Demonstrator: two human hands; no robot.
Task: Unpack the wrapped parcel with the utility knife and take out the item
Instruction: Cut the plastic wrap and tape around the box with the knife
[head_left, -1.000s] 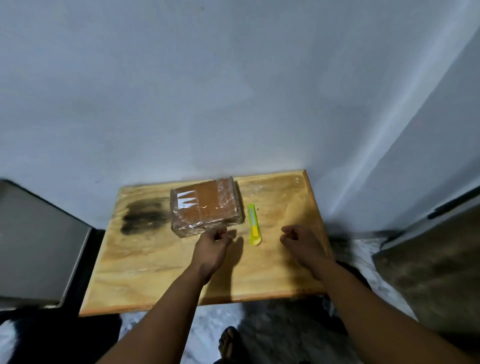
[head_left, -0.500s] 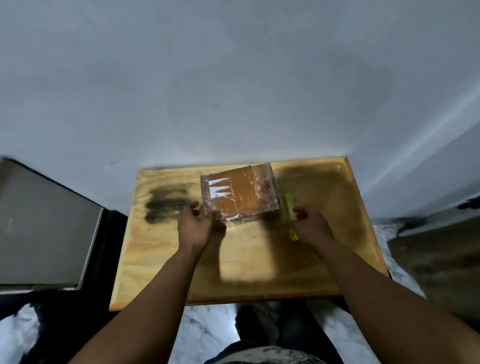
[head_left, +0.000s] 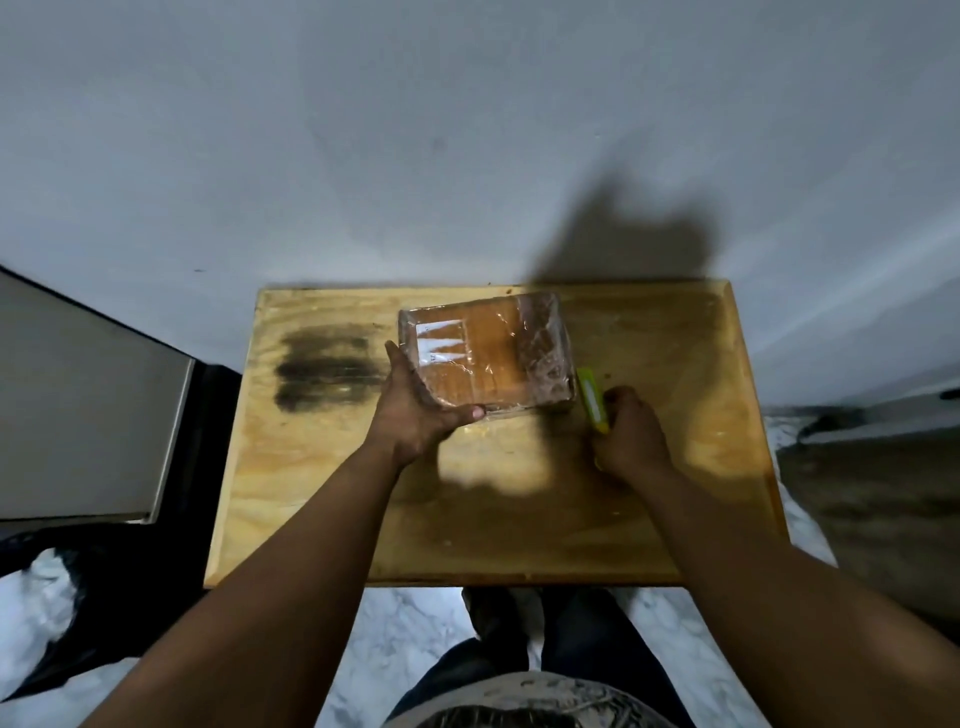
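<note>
Bare table (head_left: 649, 509) right of and before parcel (head_left: 488, 356); wall close behind it; utility knife (head_left: 592, 399) beside right edge

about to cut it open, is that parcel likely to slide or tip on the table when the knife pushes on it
The parcel is wrapped in glossy film, so it may well slide on the smooth table. It lies flat and low, so tipping seems unlikely. It keeps crisp box edges, so it is probably stiff. The left hand bracing its near left corner should help as the right hand works the knife.

Knife (head_left: 592, 399) partly behind right hand (head_left: 631, 434)
</note>
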